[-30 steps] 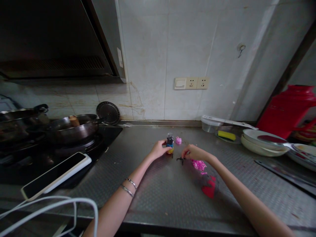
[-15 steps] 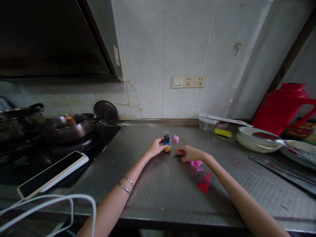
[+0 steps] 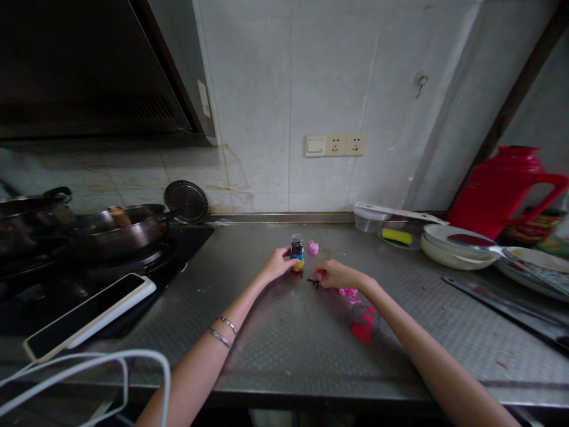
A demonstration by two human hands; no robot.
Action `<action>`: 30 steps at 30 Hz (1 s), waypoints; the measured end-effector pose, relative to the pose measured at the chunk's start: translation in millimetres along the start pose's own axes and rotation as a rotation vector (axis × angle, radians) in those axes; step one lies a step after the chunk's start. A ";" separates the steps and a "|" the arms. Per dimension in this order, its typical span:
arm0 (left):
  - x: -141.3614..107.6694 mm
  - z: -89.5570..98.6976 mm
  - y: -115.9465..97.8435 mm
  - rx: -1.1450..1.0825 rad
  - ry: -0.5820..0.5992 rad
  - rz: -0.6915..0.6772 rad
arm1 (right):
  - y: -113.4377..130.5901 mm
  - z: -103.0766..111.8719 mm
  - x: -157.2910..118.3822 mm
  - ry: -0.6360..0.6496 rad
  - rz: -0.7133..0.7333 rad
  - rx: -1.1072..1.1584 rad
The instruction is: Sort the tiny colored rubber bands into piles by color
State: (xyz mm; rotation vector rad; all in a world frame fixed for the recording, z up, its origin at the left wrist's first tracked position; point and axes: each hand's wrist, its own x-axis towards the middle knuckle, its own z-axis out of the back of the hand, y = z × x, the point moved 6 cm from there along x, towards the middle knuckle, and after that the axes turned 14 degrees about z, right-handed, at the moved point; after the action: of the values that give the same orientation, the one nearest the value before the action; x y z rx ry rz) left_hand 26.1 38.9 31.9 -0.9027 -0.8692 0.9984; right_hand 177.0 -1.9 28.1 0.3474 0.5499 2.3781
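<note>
Clock taken with the small jar (image 3: 297,254) at its centre, twelve toward the wall. Jar upright on the metal counter (image 3: 271,350), banded dark, blue and yellow from top to base, neck clear. Left hand (image 3: 277,264) comes in from between eight and nine o'clock, thumb and fingers closed round the jar's sides (two silvery bracelets (image 3: 219,337) on that forearm). Right hand (image 3: 336,276) at four o'clock, palm down, fingers bent toward some dark strips (image 3: 313,283) at five; fingertips are at the strips, but whether they pinch any is unclear, being partly hidden and small.

Small pink lump (image 3: 313,247) at two o'clock, just beside the jar, apart from it. Tangle of pink strips (image 3: 348,293) at four, partly behind the right hand. Red-marked packet (image 3: 363,331) farther off, between four and five, near the right forearm. Yellow sponge (image 3: 397,238) close to three o'clock, well apart; red flask (image 3: 489,196) beyond it. Frying pan (image 3: 127,232) at nine, on the stove.
</note>
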 end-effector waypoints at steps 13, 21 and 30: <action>2.5 -0.3 3.4 0.006 -0.002 -0.019 | 6.3 12.6 1.8 -0.125 0.065 0.058; -0.1 -0.6 -0.6 0.024 -0.001 -0.021 | 17.7 67.4 21.4 -0.416 0.125 0.147; -5.6 0.3 -7.1 0.072 -0.003 -0.019 | 49.1 114.5 57.5 -0.372 0.191 -0.071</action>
State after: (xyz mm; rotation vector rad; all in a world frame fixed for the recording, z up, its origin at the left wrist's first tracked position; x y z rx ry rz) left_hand 26.3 31.8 37.5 -0.8310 -0.8384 1.0088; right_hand 150.9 35.9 157.5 0.8206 0.2672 2.4215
